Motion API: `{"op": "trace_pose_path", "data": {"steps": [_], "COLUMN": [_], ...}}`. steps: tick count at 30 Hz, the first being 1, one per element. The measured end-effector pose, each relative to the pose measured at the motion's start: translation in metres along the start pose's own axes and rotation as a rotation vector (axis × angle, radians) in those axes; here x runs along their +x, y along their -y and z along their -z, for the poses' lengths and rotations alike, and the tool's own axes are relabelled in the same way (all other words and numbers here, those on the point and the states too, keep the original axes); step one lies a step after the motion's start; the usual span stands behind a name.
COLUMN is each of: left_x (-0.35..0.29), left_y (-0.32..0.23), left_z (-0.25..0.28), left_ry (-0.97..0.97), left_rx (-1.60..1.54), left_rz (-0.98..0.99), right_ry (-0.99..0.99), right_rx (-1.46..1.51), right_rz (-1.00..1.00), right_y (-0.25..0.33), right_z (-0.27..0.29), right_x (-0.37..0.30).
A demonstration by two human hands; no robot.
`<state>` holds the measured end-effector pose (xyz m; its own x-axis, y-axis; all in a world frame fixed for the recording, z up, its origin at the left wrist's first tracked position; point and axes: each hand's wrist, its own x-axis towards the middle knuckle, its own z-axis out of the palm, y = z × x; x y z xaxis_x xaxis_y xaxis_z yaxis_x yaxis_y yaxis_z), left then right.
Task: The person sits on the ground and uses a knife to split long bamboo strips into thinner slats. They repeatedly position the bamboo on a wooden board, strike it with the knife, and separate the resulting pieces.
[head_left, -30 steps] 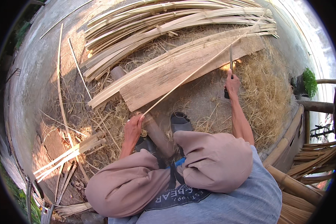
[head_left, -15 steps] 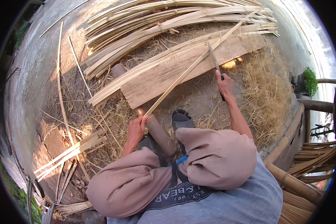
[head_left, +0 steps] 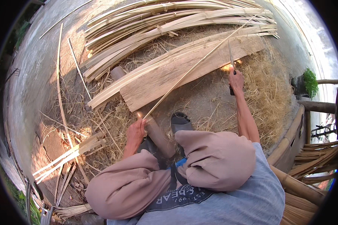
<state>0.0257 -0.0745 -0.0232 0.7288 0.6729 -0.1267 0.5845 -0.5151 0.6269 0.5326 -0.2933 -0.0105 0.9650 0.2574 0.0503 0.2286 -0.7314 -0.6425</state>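
My left hand (head_left: 135, 131) is closed on the near end of a long, thin bamboo strip (head_left: 180, 79). From there the strip slants up and right across a wooden board (head_left: 165, 80), toward the bamboo pile. In my right hand (head_left: 236, 81) is a knife (head_left: 231, 52) with a black handle, its narrow blade pointing away from me. The blade stands just right of the strip, over the right part of the board. The strip shows its narrow edge. Behind the board's far edge lie several pale bamboo slats (head_left: 112, 89).
A large stack of split bamboo (head_left: 169, 18) spreads across the far side. Curly shavings (head_left: 266, 86) heap at the right. Short slats (head_left: 69, 155) lie at the lower left, and a round log (head_left: 158, 137) lies between my feet. A bamboo rail (head_left: 287, 137) borders the right.
My right hand has moved right and slightly back with the knife, so the blade has left the strip. The strip has turned from its flat face to its thin edge.
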Motion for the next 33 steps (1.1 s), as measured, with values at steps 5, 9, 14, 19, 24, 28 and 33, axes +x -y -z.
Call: {"op": "trace_pose_path", "data": {"steps": [5,9,14,19,24,28,33], "left_x": [0.023,0.039,0.054,0.059,0.037,0.046,0.042], "left_y": [0.019,0.014,0.01,0.02,0.056,0.04,0.042], "left_z": [0.029,0.048,0.054,0.047,0.058,0.055,0.062], "left_ry": [0.39,0.616,0.734,0.748,0.772,0.798,0.776], "left_rx": [-0.578,-0.947,-1.089,-1.137,-1.221,-1.238,-1.191], "left_rz": [0.369,0.669,0.712,0.7,0.797,0.745,0.747], "right_ry": [0.449,0.584,0.396,0.355,0.48,0.232,0.443], "right_rx": [-0.077,-0.001,-0.084,-0.017,-0.042,-0.072,-0.019], "right_rz": [0.204,0.494,0.353,0.232,0.592,0.285,0.524], "right_y": [0.08,0.083,0.048,0.071,0.051,0.035,0.062], "right_z": [-0.039,-0.054,-0.037,-0.057,-0.049,-0.037,-0.052], "right_x": [-0.119,-0.23,-0.141,-0.138,-0.18,-0.087,-0.144]}}
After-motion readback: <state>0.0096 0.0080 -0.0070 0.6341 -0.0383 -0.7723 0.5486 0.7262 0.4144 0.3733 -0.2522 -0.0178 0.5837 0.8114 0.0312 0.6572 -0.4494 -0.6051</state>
